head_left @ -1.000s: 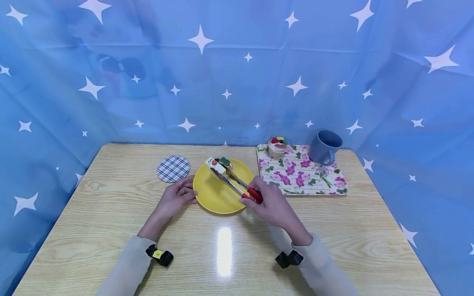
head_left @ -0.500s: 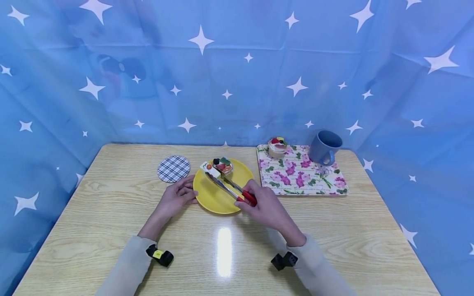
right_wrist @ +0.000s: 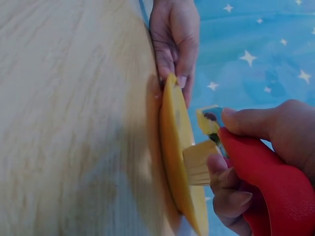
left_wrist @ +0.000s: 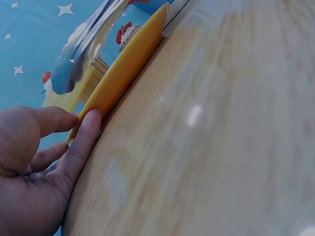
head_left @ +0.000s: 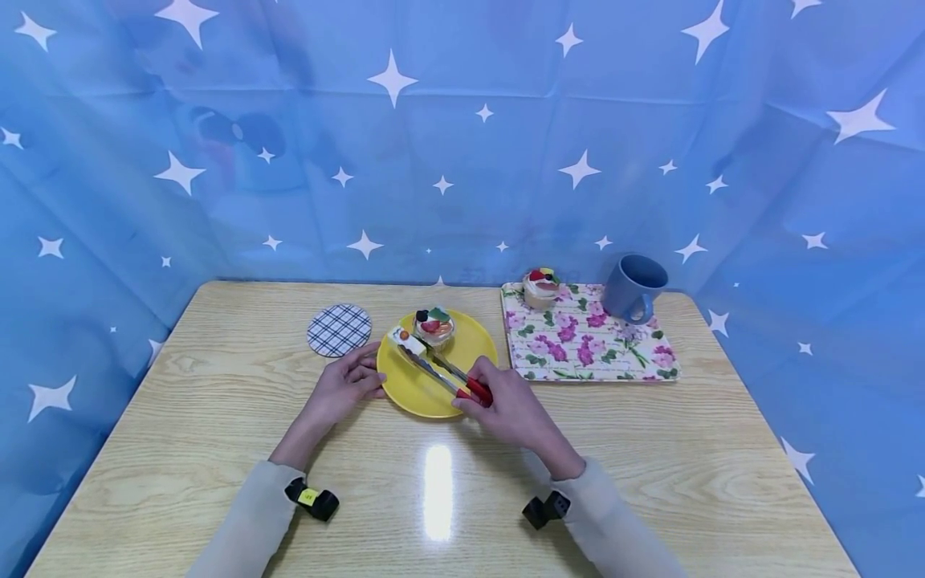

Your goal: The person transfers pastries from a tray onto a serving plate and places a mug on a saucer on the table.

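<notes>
A yellow plate (head_left: 471,341) lies on the table. My left hand (head_left: 345,383) pinches its left rim between thumb and fingers, as the left wrist view shows. My right hand (head_left: 515,408) grips metal tongs by their red handles (right_wrist: 283,184). The tong tips are around a small piece of cake (head_left: 406,340) with white icing and an orange topping, at the plate's left side. I cannot tell whether its underside touches the plate. Behind it on the plate stands a small dessert cup (head_left: 435,327) topped with berries and a green leaf.
A floral tray (head_left: 600,353) at the right carries a cupcake (head_left: 540,289) and a blue mug (head_left: 634,287). A round checked coaster (head_left: 339,330) lies behind my left hand. A blue star-patterned curtain (head_left: 462,136) hangs along the table's back edge.
My right hand and the tongs have moved left and slightly down with the cake, uncovering the dessert cup. My left hand has stayed on the plate's rim.
</notes>
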The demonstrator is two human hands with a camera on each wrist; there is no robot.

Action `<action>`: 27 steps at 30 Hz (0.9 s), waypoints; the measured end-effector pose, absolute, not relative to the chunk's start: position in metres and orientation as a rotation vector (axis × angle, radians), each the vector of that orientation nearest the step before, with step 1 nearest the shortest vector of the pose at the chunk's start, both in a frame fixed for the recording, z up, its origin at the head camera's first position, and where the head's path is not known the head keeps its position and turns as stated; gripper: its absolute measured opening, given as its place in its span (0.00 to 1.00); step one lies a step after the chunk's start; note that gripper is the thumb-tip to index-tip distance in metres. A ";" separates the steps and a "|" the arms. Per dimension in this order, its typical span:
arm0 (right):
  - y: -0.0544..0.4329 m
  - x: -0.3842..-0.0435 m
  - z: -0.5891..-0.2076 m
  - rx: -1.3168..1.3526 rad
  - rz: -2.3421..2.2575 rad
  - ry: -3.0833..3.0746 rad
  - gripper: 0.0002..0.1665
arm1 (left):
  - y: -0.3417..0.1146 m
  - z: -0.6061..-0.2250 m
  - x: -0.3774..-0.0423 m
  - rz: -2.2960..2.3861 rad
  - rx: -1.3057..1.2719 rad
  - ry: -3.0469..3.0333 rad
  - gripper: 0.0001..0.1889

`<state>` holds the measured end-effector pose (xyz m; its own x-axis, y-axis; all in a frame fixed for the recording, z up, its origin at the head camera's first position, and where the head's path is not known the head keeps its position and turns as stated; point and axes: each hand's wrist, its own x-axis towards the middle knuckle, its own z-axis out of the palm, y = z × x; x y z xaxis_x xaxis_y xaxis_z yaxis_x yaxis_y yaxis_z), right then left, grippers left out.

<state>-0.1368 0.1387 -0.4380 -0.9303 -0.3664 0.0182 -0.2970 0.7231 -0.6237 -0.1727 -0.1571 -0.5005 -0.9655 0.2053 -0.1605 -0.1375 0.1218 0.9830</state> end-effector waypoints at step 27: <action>0.139 -0.135 -0.443 -0.514 -0.954 2.739 0.25 | -0.157 -0.503 -0.173 1.942 0.063 2.129 0.33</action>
